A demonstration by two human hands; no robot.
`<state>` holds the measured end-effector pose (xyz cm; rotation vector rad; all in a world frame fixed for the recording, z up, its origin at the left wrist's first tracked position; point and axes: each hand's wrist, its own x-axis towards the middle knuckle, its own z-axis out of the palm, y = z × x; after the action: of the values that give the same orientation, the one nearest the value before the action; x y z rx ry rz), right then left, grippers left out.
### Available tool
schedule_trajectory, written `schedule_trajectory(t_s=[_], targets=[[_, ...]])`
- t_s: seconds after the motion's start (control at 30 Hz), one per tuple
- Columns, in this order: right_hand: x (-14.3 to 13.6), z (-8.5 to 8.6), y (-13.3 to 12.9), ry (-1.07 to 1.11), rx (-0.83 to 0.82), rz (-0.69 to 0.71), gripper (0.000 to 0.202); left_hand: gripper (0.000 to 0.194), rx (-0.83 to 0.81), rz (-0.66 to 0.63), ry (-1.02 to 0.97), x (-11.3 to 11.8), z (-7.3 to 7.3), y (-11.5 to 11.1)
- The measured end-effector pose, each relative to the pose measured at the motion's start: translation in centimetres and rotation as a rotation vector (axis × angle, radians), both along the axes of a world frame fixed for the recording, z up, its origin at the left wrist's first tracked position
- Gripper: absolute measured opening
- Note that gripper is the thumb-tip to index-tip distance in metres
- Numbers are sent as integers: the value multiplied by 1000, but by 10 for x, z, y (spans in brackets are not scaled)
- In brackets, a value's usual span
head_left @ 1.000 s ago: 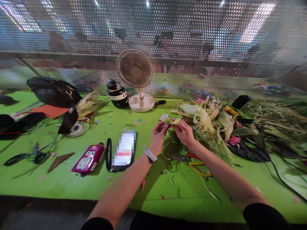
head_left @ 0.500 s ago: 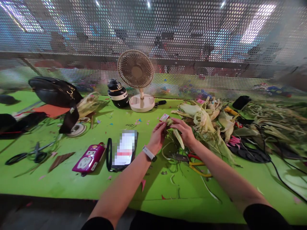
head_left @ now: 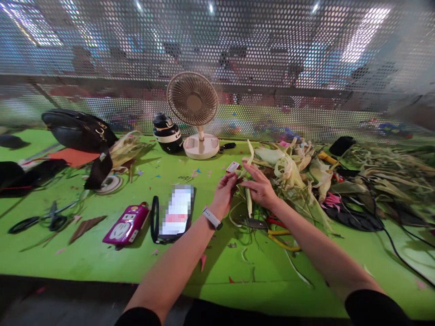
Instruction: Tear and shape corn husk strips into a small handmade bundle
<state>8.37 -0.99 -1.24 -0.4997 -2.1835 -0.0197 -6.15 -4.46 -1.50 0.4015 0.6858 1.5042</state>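
Note:
My left hand (head_left: 224, 192), with a pale watch strap at its wrist, is closed in a pinch on the near end of a folded corn husk. A pale green strip of corn husk (head_left: 249, 203) hangs below the fingers, and its tip stands up above them. My right hand (head_left: 261, 186) has its fingers stretched along this strip, gripping it between fingertips and thumb. Just beneath lie pliers or cutters with yellow and red handles (head_left: 280, 233), on the green table (head_left: 217, 267). The exact fold between the fingertips is hidden.
A heap of corn husks (head_left: 292, 167) lies to the right, beside cables. Behind stand a fan (head_left: 193, 102) and a black bottle (head_left: 167, 133). On the left are a phone (head_left: 176, 213), a purple power bank (head_left: 125, 224), scissors (head_left: 52, 217) and a black bag (head_left: 78, 129).
The husk strip has swung more upright, its tip now rising above my fingers. My right hand has shifted slightly left and its fingers have spread. My left hand stays nearly in place.

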Motion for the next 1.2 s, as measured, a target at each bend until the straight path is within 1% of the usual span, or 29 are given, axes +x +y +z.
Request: schedule_trajectory(t_s=[0.13,0.23,0.33,0.43,0.57,0.67,0.73,0.8,0.87,0.93,1.03,1.13,1.2], targets=[[0,-1,0,-50,-26,68,30,22,4,-25,-8,3,0,-1],[0,-3,0,-50,-51,69,30,16,4,-45,-33,5,2,-1],[0,-4,0,-34,-74,59,30,21,16,-78,-48,5,4,-3],[-1,-3,-2,-35,-79,73,30,27,28,-90,-32,7,2,-4],[-2,1,-6,-72,-69,94,30,31,58,-65,2,10,-4,-2],[-2,2,-7,-104,-55,77,29,28,106,-39,16,10,-7,-1],[-2,2,-7,-105,-48,58,29,27,111,-22,15,9,-7,-1],[-3,1,-8,-74,-45,40,30,29,103,2,0,8,-7,0],[-3,2,-9,10,-70,7,30,31,96,36,-13,7,-6,0],[-4,3,-11,142,-146,-40,29,33,80,70,-11,7,-5,1],[-5,9,-15,362,-331,-139,23,34,59,93,18,6,-4,0],[-9,13,-18,467,-635,-205,28,34,88,85,42,5,-4,-1],[-14,15,-19,440,-849,-180,31,34,104,87,68,5,-5,-1]])
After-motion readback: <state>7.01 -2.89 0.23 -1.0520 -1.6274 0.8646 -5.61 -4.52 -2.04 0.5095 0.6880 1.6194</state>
